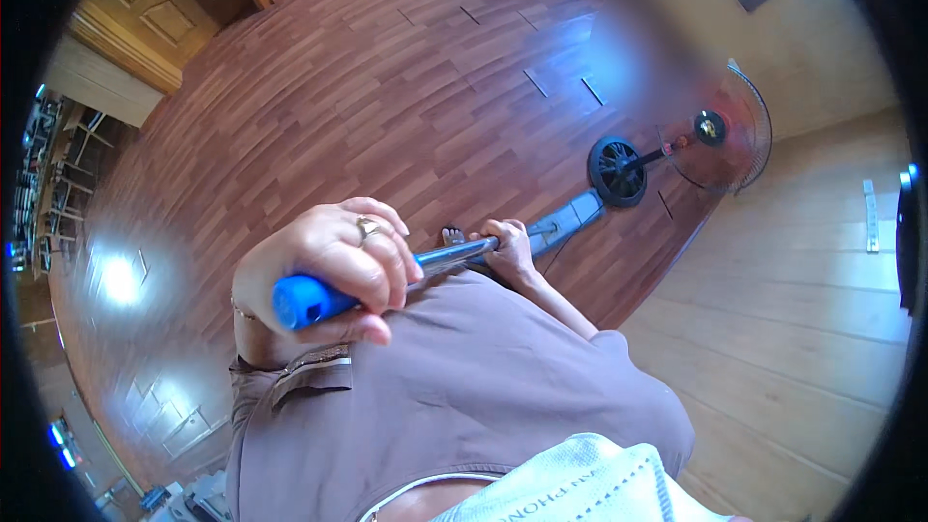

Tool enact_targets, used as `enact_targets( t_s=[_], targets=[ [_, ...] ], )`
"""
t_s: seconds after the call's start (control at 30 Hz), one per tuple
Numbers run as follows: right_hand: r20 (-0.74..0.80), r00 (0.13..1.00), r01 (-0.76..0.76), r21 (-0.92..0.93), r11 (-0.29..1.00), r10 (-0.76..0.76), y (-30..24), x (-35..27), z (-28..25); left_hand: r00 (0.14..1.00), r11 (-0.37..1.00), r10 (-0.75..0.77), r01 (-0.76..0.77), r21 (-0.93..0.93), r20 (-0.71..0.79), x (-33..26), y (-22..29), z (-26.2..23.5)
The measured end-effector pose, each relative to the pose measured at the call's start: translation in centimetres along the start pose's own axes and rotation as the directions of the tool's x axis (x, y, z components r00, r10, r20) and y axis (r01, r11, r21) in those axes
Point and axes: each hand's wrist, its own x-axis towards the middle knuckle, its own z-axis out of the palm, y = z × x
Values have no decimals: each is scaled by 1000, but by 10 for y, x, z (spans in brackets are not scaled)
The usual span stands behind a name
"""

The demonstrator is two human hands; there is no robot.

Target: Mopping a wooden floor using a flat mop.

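My left hand point(353, 256), with a ring on one finger, is wrapped round the blue grip at the top end of a flat mop point(307, 304). Further down the silver shaft, my right hand point(508, 249) is closed round it near my waist. The mop slants away from me to the right. Its long grey-blue head point(570, 224) lies on the wood-patterned floor point(387, 126), with its far end against or very near the round black base point(617, 172) of a standing fan. Part of the shaft is hidden behind my hands.
The fan's round cage point(744, 140) reaches toward the right wall point(773, 300), which bears a white strip point(871, 217). A wooden door point(155, 10) is at the far left. Crowded shelves point(63, 179) line the left side. One foot point(451, 235) shows beyond my shirt.
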Motion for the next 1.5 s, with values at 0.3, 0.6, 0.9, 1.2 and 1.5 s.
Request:
enact_targets(
  t_s=[0.3,0.6,0.9,1.2,1.5],
  targets=[
    [120,936,333,8,943,-332,55,127,-2,967,966,-132,175,193,-218,27,-20,6],
    [322,946,130,-261,956,-41,149,232,47,811,916,-283,386,106,-512,20,-118,77],
    [478,771,455,48,889,-421,60,259,79,682,711,0,515,479,-732,29,-75,81],
    [565,477,555,401,729,-674,-63,176,84,646,575,445,324,751,-620,48,2,94],
    [493,600,-172,849,500,-630,-138,161,-129,653,640,93,539,548,-751,43,-33,82]
  ],
)
